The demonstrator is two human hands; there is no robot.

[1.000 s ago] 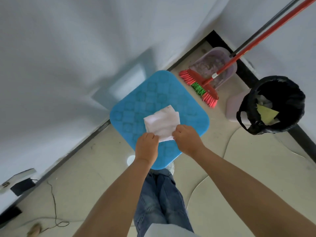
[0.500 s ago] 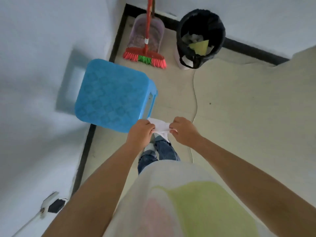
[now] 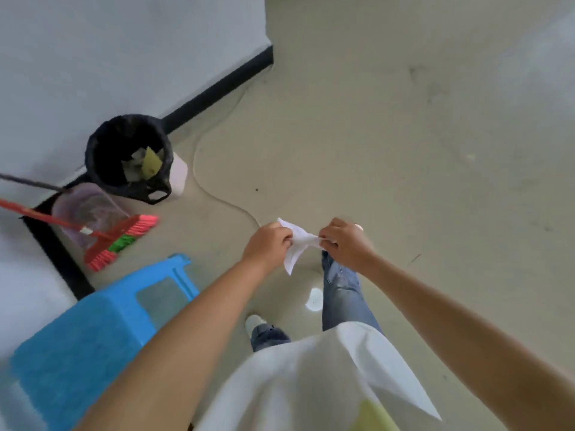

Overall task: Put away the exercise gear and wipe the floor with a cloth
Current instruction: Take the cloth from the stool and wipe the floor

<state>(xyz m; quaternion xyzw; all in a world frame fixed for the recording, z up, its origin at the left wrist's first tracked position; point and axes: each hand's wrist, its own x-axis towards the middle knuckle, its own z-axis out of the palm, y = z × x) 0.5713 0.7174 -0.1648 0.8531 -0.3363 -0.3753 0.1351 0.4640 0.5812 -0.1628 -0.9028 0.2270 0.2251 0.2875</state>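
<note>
The cloth [image 3: 295, 244], white and crumpled, is held in the air above the floor [image 3: 389, 135], stretched between both hands in front of the body. One end is pinched in the closed fingers of the left hand [image 3: 269, 244], and the other end is gripped in the closed right hand [image 3: 343, 242]; a loose corner hangs down between them. Both forearms are extended forward and bent slightly inward, so that the hands are brought near each other. No writing or label can be read anywhere.

The floor is pale beige and smooth, marked by a thin curved line and a few faint stains. White walls with a black baseboard [image 3: 214, 91] are seen at the left. A bin [image 3: 129, 157] lined with a black bag is set near the wall, with a dustpan [image 3: 87, 213] and a red broom [image 3: 118, 241] beside it. A blue stool [image 3: 93, 337] is seen at the lower left.
</note>
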